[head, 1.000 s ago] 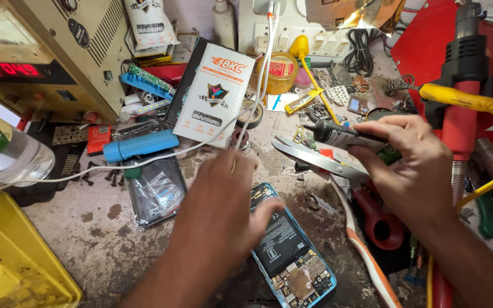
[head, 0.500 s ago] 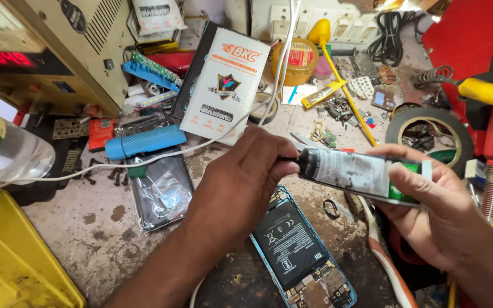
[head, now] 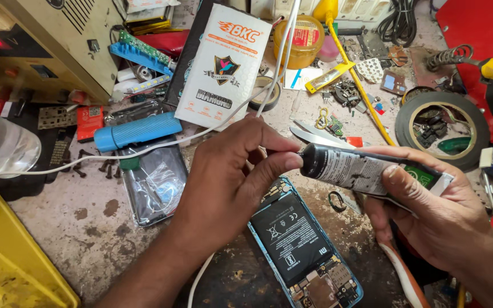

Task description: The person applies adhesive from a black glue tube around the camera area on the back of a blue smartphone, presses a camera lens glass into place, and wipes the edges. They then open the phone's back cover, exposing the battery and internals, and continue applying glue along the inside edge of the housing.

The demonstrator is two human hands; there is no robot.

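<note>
While the open phone (head: 303, 245) lies back-up on the messy worktop (head: 87, 228), the cap of the glue tube (head: 366, 171) is being pinched by the left hand (head: 229, 182), and the tube is held just above the phone in the right hand (head: 429, 217). The cap likely needs twisting off next, with the tube kept steady. Half a second ago the tube was held higher, and the phone lay lower in view.

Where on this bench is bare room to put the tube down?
One bare patch of bench lies between the yellow bin, the glass panel and the left forearm. The back, around the tape roll and white box, is crowded.
</note>
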